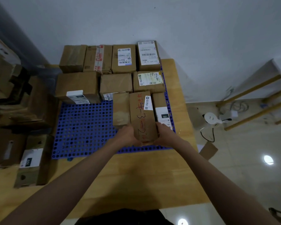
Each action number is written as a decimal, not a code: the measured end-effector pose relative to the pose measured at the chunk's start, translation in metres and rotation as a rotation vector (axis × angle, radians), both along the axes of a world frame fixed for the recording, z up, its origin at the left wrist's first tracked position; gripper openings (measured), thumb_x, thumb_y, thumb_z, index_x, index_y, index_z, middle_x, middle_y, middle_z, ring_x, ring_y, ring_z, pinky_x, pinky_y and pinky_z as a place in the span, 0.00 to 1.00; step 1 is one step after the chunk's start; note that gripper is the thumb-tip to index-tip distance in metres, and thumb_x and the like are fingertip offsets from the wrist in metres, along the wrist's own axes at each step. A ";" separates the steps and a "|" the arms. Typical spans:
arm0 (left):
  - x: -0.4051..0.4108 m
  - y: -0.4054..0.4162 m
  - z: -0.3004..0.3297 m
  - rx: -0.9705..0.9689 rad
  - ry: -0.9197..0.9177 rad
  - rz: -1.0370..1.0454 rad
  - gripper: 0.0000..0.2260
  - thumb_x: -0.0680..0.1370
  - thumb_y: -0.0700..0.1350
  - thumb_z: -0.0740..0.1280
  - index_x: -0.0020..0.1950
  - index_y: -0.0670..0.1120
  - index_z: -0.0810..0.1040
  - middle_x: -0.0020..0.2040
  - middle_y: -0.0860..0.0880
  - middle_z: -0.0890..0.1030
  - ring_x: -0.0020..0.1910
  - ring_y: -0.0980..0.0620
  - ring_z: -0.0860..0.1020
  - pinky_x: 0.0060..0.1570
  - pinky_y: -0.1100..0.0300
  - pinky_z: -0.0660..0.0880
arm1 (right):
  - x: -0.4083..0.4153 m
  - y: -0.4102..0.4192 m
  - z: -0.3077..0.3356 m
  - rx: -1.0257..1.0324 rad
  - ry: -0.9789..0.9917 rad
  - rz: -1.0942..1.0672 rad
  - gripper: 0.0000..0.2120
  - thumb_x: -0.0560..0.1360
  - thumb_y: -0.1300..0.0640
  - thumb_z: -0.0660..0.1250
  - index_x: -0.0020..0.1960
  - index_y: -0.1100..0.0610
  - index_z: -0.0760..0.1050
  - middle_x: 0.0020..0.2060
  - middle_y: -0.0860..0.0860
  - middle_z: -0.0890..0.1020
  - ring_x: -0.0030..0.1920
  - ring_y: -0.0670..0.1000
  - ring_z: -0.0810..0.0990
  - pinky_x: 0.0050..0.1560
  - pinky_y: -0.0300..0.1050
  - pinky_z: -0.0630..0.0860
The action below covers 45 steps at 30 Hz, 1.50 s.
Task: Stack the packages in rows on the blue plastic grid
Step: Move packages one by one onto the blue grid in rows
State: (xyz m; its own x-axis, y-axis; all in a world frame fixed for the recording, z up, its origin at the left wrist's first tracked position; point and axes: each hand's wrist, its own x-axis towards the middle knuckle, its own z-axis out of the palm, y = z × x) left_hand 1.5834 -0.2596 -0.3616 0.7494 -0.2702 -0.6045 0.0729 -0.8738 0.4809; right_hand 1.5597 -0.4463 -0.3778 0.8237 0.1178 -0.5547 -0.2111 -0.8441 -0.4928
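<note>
A pale wooden table (177,168) against a grey wall carries a perforated blue plastic grid (84,127). A long cardboard package (142,116), marked with handwriting, is clasped at its near end between the left hand (128,135) and right hand (165,134), its long axis pointing away toward the wall, in the third row between two boxes.
</note>
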 end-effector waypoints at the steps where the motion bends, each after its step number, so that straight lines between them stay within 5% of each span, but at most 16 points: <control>1: 0.002 -0.001 -0.001 0.024 0.020 0.006 0.30 0.65 0.48 0.80 0.61 0.44 0.71 0.55 0.46 0.80 0.42 0.54 0.76 0.41 0.59 0.78 | 0.002 -0.001 -0.003 0.001 0.005 0.000 0.42 0.65 0.53 0.79 0.72 0.57 0.62 0.65 0.55 0.72 0.64 0.57 0.73 0.61 0.59 0.74; 4: 0.006 -0.005 -0.006 0.029 0.051 0.015 0.35 0.65 0.48 0.80 0.67 0.43 0.68 0.56 0.46 0.79 0.47 0.50 0.80 0.43 0.55 0.81 | 0.007 -0.002 -0.011 0.013 0.009 -0.008 0.42 0.65 0.52 0.80 0.72 0.57 0.62 0.65 0.55 0.72 0.64 0.57 0.72 0.62 0.60 0.74; 9: 0.010 -0.014 -0.017 0.023 0.044 0.020 0.27 0.69 0.48 0.77 0.62 0.41 0.70 0.50 0.45 0.81 0.43 0.50 0.81 0.39 0.54 0.81 | 0.015 0.002 -0.023 -0.030 0.007 -0.033 0.34 0.69 0.52 0.77 0.68 0.60 0.65 0.63 0.57 0.73 0.63 0.58 0.73 0.60 0.58 0.75; 15: 0.010 -0.017 -0.025 0.065 0.028 0.040 0.25 0.73 0.52 0.74 0.60 0.37 0.72 0.47 0.44 0.81 0.43 0.47 0.81 0.42 0.50 0.81 | 0.011 0.010 -0.030 -0.051 -0.076 -0.116 0.28 0.73 0.57 0.73 0.67 0.60 0.64 0.62 0.58 0.71 0.56 0.58 0.76 0.45 0.48 0.71; 20: 0.009 -0.013 -0.030 0.154 0.033 0.028 0.28 0.76 0.45 0.71 0.69 0.36 0.63 0.58 0.39 0.77 0.53 0.42 0.79 0.47 0.47 0.80 | 0.015 -0.012 -0.022 -0.024 -0.072 -0.226 0.27 0.70 0.61 0.75 0.65 0.59 0.68 0.59 0.58 0.74 0.53 0.57 0.76 0.47 0.48 0.73; 26: 0.004 -0.021 -0.028 0.192 0.041 -0.005 0.36 0.75 0.45 0.72 0.74 0.38 0.55 0.61 0.38 0.74 0.57 0.39 0.76 0.48 0.48 0.78 | 0.003 -0.032 -0.023 -0.194 -0.088 -0.287 0.26 0.70 0.61 0.74 0.64 0.57 0.66 0.62 0.58 0.64 0.60 0.61 0.68 0.55 0.53 0.74; 32: -0.005 -0.022 -0.033 0.198 0.028 -0.038 0.45 0.75 0.46 0.71 0.78 0.39 0.41 0.50 0.43 0.76 0.49 0.42 0.78 0.37 0.53 0.75 | -0.003 -0.023 -0.030 -0.166 -0.056 -0.253 0.30 0.70 0.64 0.72 0.68 0.55 0.63 0.62 0.57 0.65 0.59 0.62 0.71 0.57 0.55 0.75; 35: -0.004 -0.021 -0.034 0.211 0.041 -0.073 0.48 0.75 0.47 0.72 0.78 0.39 0.38 0.54 0.41 0.77 0.51 0.43 0.78 0.37 0.54 0.74 | -0.002 -0.023 -0.028 -0.176 -0.049 -0.216 0.31 0.71 0.64 0.72 0.69 0.56 0.62 0.64 0.58 0.65 0.61 0.62 0.71 0.60 0.56 0.75; 41: 0.004 -0.016 -0.017 0.208 0.097 -0.091 0.47 0.72 0.46 0.76 0.79 0.43 0.46 0.63 0.40 0.74 0.55 0.43 0.78 0.52 0.49 0.79 | 0.002 -0.021 -0.009 -0.239 -0.021 -0.124 0.29 0.73 0.59 0.72 0.70 0.57 0.64 0.66 0.57 0.64 0.65 0.60 0.68 0.62 0.56 0.74; 45: 0.006 -0.003 0.004 0.168 0.039 -0.159 0.25 0.73 0.46 0.75 0.66 0.44 0.70 0.58 0.44 0.78 0.50 0.46 0.79 0.47 0.52 0.79 | 0.007 0.000 0.010 -0.235 -0.059 -0.033 0.29 0.73 0.55 0.72 0.70 0.56 0.66 0.65 0.58 0.67 0.64 0.60 0.70 0.61 0.58 0.74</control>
State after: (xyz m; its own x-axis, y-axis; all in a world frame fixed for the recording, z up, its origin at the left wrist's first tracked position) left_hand 1.5893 -0.2629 -0.3572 0.6809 -0.2762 -0.6783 -0.0562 -0.9431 0.3276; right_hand 1.5667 -0.4464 -0.3674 0.8570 -0.0362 -0.5141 -0.2168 -0.9303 -0.2960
